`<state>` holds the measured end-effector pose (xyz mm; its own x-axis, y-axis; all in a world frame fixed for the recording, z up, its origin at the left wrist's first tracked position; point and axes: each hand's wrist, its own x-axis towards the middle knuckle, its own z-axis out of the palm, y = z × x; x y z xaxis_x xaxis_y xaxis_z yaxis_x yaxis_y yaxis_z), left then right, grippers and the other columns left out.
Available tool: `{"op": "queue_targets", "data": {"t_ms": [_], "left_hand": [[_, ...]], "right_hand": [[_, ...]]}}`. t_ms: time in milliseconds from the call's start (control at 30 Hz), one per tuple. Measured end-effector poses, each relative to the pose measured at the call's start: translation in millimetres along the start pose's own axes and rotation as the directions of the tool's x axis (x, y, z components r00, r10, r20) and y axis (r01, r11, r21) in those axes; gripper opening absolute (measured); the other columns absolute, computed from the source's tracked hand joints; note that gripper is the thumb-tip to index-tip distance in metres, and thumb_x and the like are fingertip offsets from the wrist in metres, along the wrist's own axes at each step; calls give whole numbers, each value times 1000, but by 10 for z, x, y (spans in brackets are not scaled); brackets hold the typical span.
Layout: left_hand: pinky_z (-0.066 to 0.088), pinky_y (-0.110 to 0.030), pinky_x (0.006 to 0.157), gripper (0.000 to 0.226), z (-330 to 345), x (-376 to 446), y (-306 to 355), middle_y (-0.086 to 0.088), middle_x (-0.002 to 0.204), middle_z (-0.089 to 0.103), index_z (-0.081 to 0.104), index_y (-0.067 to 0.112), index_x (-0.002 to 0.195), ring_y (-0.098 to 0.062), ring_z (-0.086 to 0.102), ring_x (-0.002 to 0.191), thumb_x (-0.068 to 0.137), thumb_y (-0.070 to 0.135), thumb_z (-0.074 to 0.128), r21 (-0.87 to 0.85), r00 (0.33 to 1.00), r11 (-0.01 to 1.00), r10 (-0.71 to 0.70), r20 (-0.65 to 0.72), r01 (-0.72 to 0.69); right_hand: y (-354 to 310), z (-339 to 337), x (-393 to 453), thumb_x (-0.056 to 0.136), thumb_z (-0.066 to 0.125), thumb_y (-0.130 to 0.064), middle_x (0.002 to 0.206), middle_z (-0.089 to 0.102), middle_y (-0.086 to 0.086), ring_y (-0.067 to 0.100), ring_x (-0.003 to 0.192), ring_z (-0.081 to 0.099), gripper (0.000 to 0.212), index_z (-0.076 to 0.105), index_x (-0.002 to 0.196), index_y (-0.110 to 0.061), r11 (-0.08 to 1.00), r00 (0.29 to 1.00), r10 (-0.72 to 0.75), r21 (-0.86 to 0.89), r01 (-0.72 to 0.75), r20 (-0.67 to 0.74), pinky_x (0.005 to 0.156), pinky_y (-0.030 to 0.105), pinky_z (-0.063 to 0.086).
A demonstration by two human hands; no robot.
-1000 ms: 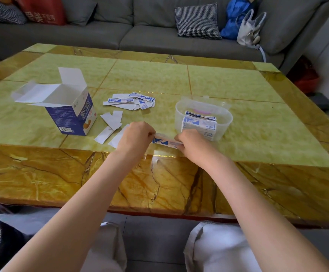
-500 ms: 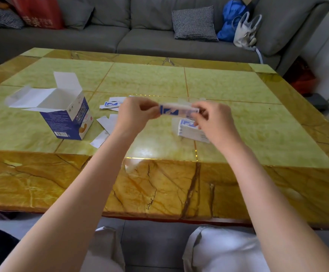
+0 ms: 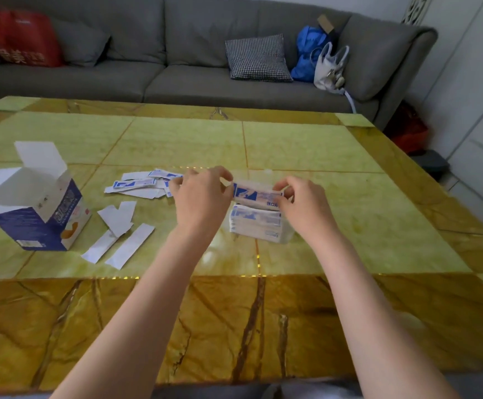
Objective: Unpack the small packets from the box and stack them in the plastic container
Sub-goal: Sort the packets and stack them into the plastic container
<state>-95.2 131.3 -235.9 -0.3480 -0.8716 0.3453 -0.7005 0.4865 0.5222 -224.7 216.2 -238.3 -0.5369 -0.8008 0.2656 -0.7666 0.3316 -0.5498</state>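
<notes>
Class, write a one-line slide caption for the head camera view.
Left hand and right hand pinch a small packet by its ends above the stack in the plastic container.

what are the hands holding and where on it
One small packet, pinched at its two short ends: left hand on the left end, right hand on the right, above the plastic container.

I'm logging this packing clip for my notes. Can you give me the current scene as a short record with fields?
left hand: left hand pinches one end of the held packet
right hand: right hand pinches the other end
held packet position: above the plastic container
container contents: stack of packets
box: open box, flaps up, at table's left
loose packets: pile behind the left hand
white strips: strips beside the box
surface: green and amber table
</notes>
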Motion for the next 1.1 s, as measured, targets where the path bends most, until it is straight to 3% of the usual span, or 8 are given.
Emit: {"op": "queue_targets", "data": {"t_ms": [200,367,500,700,933,1100], "left_hand": [[10,-39,105,23,102,-18,-24,0,89,71,66,26,105,-22,44,113,92,25,46,206,994,976,61,86,-78],[9,-44,110,29,117,-22,12,-4,84,69,68,20,95,-26,47,111,93,20,40,330,987,935,95,131,-134],[9,-44,110,27,111,-17,25,-6,85,67,67,17,95,-26,48,111,93,20,41,376,982,913,104,159,-157],[13,-42,109,28,123,-11,18,-6,86,68,67,16,95,-27,50,108,93,19,40,369,982,915,117,147,-165],[16,-35,105,25,-129,4,-71,-3,85,70,69,19,95,-24,50,105,91,19,45,152,984,976,167,-64,-155],[18,-35,105,25,-284,-92,-527,-6,93,71,70,21,96,-26,53,107,90,20,46,208,998,977,58,-31,-50]], "right_hand": [[23,52,-15,91,48,-9,104,67,4,25,104,49,21,67,101,-13,990,999,16,-142,-11,32,90,35,39],[35,24,-51,92,44,-10,103,67,6,27,104,47,26,68,100,-13,975,997,40,-222,-25,66,87,35,37],[63,60,-40,92,45,-11,97,68,6,28,100,53,26,71,96,-11,972,997,18,-237,-1,69,92,38,43],[52,16,-39,89,46,-8,92,70,9,29,92,58,27,73,90,-9,987,1000,0,-159,3,18,85,39,49],[-325,-169,-89,91,47,-8,87,70,8,21,76,63,24,71,92,-5,994,986,-92,42,99,-138,74,39,52],[-795,155,-240,89,50,-9,87,71,11,27,81,64,22,71,91,-6,960,970,-243,151,236,31,75,38,50]]}}
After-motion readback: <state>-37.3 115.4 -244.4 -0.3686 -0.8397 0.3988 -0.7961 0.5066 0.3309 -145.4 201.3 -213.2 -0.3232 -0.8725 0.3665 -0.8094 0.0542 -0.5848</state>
